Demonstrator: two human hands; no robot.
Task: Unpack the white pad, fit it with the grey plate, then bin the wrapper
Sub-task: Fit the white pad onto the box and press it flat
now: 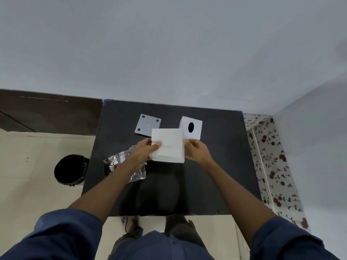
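Observation:
A square white pad (pixel 170 145) is held above the middle of the black table (pixel 216 166). My left hand (pixel 145 152) grips its left edge, thumb on top. My right hand (pixel 196 150) pinches its right edge. The grey plate (pixel 147 125), square with dark holes at its corners, lies flat on the table just beyond the pad. The clear plastic wrapper (pixel 122 163) with printed labels lies crumpled on the table under my left forearm, partly hidden by it.
A white cube box (pixel 191 127) with a dark oval opening stands to the right of the grey plate. A black bin (pixel 70 168) sits on the floor left of the table. A floral-patterned surface (pixel 270 162) runs along the table's right side.

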